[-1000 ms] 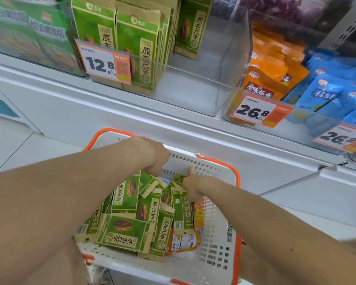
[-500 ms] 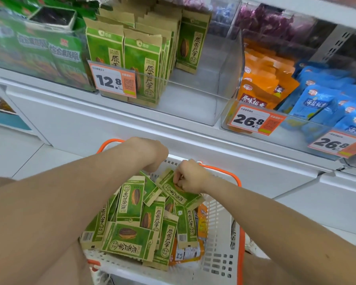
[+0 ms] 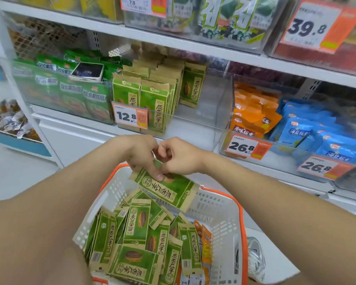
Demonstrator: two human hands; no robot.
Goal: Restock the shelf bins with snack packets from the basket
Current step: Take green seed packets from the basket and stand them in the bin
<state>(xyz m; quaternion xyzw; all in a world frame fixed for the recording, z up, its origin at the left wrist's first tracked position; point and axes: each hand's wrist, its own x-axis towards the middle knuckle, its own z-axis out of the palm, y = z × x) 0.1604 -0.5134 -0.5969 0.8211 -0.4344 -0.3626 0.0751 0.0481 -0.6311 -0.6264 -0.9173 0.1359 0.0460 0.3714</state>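
Both hands' grip (image 3: 162, 161) holds green packet (image 3: 167, 189) — long axis slanting down-right.

White shelf (image 3: 193, 134): clear bins (image 3: 224, 103) side by side, holding green, orange, blue packets; price tags on fronts.

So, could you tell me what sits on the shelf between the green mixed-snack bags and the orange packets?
In the head view, the clear bin of green sunflower seed packets sits between the green mixed-snack bags and the orange packets; its right part is bare.
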